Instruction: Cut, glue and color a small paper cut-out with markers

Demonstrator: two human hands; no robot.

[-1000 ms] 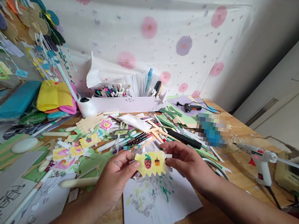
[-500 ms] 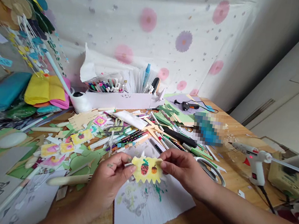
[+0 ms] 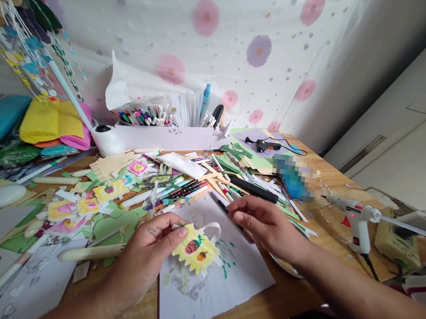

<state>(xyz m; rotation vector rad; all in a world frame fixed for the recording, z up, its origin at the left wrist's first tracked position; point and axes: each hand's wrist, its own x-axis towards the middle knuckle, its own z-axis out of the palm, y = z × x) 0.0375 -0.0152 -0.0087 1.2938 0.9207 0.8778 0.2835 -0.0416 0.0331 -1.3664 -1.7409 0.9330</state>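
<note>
In my left hand (image 3: 156, 246), thumb and fingers pinch a small yellow paper piece (image 3: 193, 250) by its left end. It has a zigzag lower edge, a painted strawberry and a small orange fruit. A white paper loop (image 3: 213, 228) stands up behind it. My right hand (image 3: 257, 225) is apart from the piece, its fingers loosely bent and spread beside a dark pen (image 3: 218, 201). Whether the fingertips touch the pen is unclear. Under both hands lies a white sheet (image 3: 217, 306) with grey and green paint marks. Scissors (image 3: 287, 266) are mostly hidden beneath my right forearm.
Painted paper pieces (image 3: 87, 205) and green scraps (image 3: 112, 225) crowd the left. Pencils and markers (image 3: 177, 191) lie behind the sheet, before a white box (image 3: 164, 136) of pens. A white glue gun (image 3: 359, 223) with a lit red light stands right; a black one (image 3: 265, 146) lies farther back.
My right hand has let go of the yellow paper piece and moved right, beside the pen. My left hand keeps the piece, now tilted, with its white loop showing.
</note>
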